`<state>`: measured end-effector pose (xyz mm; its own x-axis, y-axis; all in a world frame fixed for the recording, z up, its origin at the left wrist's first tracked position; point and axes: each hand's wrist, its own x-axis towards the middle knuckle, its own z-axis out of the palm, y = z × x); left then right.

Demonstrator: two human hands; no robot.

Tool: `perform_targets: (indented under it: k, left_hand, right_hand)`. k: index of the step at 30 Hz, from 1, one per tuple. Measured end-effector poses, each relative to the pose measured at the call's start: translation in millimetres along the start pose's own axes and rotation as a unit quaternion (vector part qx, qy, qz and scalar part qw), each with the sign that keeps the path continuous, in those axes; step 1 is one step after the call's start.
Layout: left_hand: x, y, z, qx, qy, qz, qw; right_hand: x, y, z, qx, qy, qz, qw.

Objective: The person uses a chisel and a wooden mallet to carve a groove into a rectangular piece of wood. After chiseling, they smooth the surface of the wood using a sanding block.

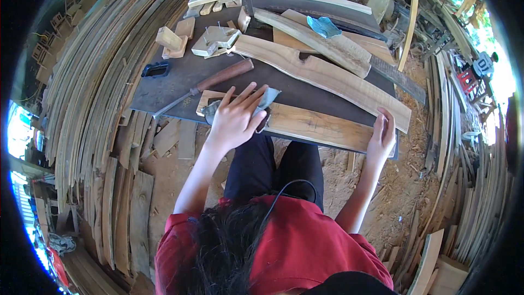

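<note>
A flat wooden board (322, 127) lies along the near edge of the dark table. My left hand (236, 119) presses on its left part over a crumpled grey sheet (269, 97), cloth or sandpaper, I cannot tell which. Fingers are spread, and the sheet pokes out on both sides of the palm. At the board's right end my right hand (383, 134) grips it, fingertips over the far side. Just beyond the left hand lies a chisel (224, 76) with a wooden handle, its blade toward the near left. A curved, notched plank (327, 74) rests behind the board.
Farther back are nailed wood blocks (218, 38), a black clamp-like tool (156, 69), a long rough piece (316, 43) and a crumpled blue sheet (324, 27). Long wood strips (103, 71) are stacked at the left. More planks (436, 109) stand right; sawdust covers the floor (355, 186).
</note>
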<state>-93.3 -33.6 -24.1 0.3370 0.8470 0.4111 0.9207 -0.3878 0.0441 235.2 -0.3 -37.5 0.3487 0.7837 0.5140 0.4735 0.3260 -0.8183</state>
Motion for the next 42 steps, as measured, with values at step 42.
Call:
perform_targets:
  k: [42]
  left_hand:
    - [40.0, 27.8, 5.2, -0.13, -0.124, 0.206, 0.962]
  right_hand:
    - [7.8, 0.6, -8.2, -0.006, -0.052, 0.061, 0.997]
